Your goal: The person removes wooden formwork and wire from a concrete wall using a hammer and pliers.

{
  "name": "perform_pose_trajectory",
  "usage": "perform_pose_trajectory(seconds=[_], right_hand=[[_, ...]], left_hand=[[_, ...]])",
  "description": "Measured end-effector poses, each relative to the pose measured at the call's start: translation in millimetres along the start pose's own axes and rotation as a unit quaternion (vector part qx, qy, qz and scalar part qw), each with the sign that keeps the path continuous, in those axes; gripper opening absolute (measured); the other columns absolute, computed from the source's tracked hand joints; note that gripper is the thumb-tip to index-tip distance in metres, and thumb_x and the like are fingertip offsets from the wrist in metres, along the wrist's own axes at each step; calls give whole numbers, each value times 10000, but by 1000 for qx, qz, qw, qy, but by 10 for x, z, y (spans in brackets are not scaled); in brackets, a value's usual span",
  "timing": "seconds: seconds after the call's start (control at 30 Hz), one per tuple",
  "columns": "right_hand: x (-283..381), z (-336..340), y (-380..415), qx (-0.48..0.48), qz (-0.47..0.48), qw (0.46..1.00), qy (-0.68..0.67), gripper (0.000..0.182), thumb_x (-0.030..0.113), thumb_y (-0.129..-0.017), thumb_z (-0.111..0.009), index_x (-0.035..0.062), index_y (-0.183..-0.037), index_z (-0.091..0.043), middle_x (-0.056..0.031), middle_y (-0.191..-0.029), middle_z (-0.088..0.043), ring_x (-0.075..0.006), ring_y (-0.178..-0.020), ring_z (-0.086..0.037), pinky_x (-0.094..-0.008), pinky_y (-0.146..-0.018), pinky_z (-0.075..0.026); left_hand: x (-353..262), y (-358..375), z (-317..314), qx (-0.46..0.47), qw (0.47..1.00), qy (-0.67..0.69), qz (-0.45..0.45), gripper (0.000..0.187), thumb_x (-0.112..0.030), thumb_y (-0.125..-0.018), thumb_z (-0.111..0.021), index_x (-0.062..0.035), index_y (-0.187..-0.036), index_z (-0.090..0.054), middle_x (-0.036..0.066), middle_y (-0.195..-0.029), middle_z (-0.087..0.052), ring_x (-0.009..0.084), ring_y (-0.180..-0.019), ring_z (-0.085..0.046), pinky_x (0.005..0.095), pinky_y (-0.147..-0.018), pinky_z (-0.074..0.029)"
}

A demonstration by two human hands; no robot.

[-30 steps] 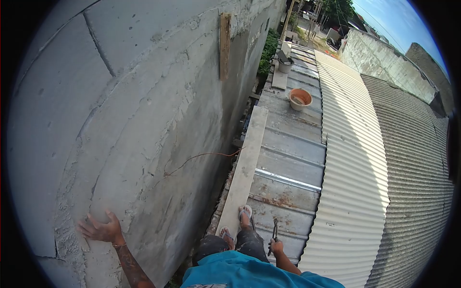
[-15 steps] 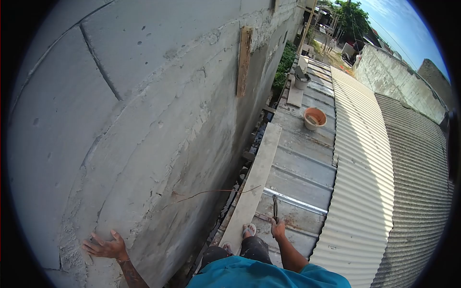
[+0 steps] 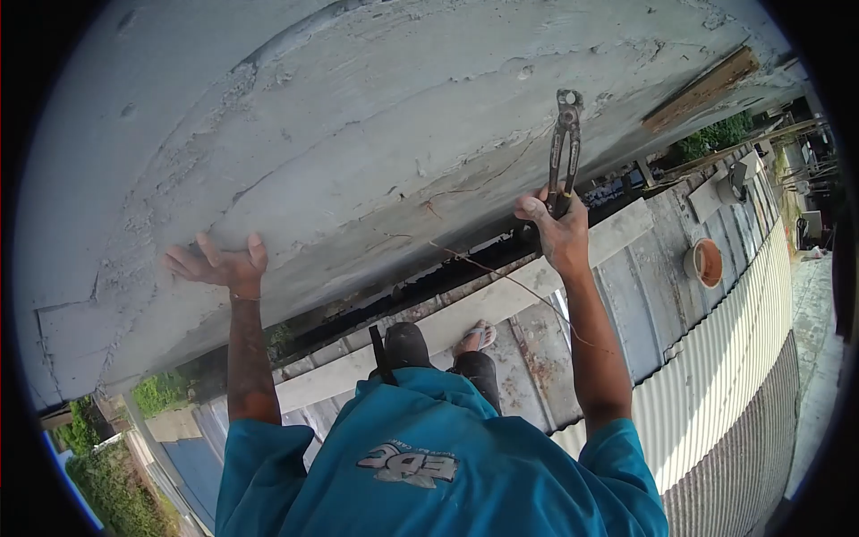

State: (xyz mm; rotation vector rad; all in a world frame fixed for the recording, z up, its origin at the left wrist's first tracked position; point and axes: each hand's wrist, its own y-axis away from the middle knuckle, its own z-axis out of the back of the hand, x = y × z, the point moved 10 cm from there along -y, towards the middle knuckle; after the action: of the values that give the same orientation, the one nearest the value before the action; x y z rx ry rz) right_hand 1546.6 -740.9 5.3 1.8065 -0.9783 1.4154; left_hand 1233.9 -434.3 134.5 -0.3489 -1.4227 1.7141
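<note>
My left hand [image 3: 220,268] lies with spread fingers against the grey plastered wall [image 3: 358,134]. Raised in my right hand [image 3: 561,234] is a pair of dark pincers [image 3: 565,148], gripped by the handles with the jaws pointing up in front of the wall. A thin reddish wire [image 3: 501,274] runs from the wall toward my right forearm. Below my hands, a sandalled foot [image 3: 480,336] rests at a long pale board [image 3: 510,291].
A gap runs between wall and metal roof [image 3: 635,277]. An orange bucket [image 3: 704,263] and a grey bucket [image 3: 730,185] stand on the right. A wooden strip [image 3: 702,89] is on the wall. Corrugated sheets [image 3: 716,376] lie beyond; greenery [image 3: 112,483] shows lower left.
My right hand has come up with the pincers from low over the roof to in front of the wall. The view has turned, and my left hand remains on the wall.
</note>
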Motion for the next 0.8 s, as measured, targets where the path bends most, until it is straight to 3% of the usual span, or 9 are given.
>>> perform_pose_trajectory(seconds=[0.17,0.27,0.4,0.5,0.6,0.73,0.8], right_hand=[[-118,-570,174,62,-86,994,4,313,74,-761,-738,24,-916,-471,-141,-941,-632,-109,-727,-590,-242,-610,-510],[-180,-745,159,112,-91,988,61,325,53,-750,-735,43,-909,-452,-177,-995,-623,-178,-764,-654,-258,-575,-539],[-239,-862,144,95,-86,992,16,371,14,-699,-766,47,-882,-446,-176,-998,-623,-159,-778,-644,-256,-597,-530],[-305,-879,84,74,-17,997,7,366,2,-686,-776,53,-842,-449,-163,-992,-618,-158,-819,-631,-260,-678,-510],[-165,-899,30,31,93,981,168,381,54,-691,-798,-10,-919,-500,-67,-901,-584,-106,-788,-562,-266,-730,-492],[-283,-965,-64,-31,72,995,58,411,56,-679,-809,-18,-962,-520,-43,-900,-518,-116,-799,-530,-274,-786,-476],[-327,-1046,-159,-48,112,992,43,427,44,-670,-813,-14,-977,-522,-34,-883,-479,-134,-809,-541,-287,-819,-473]], left_hand=[[-50,-42,-12,-3,1000,14,-18,782,-613,-815,-456,-115,-1390,-276,200,-1457,-150,416,-1357,-81,645,-1027,-134],[-58,-18,-47,11,1000,6,-25,789,-618,-824,-444,-114,-1399,-250,203,-1465,-119,416,-1358,-63,648,-1030,-118],[-76,-29,-60,10,999,4,-37,792,-617,-829,-434,-108,-1402,-235,207,-1468,-99,422,-1356,-49,650,-1031,-100],[-70,-42,-82,9,999,-1,-43,807,-629,-822,-431,-104,-1401,-226,211,-1467,-88,420,-1358,-31,655,-1029,-84],[-49,-9,-91,21,999,6,-34,814,-639,-818,-426,-104,-1397,-222,212,-1465,-74,417,-1361,-6,661,-1026,-66],[8,18,-108,34,999,21,-18,805,-638,-819,-420,-106,-1390,-223,215,-1462,-61,416,-1363,31,670,-1021,-42],[34,17,-107,27,999,22,-33,810,-642,-813,-423,-104,-1386,-230,221,-1461,-57,415,-1365,39,673,-1020,-37]])
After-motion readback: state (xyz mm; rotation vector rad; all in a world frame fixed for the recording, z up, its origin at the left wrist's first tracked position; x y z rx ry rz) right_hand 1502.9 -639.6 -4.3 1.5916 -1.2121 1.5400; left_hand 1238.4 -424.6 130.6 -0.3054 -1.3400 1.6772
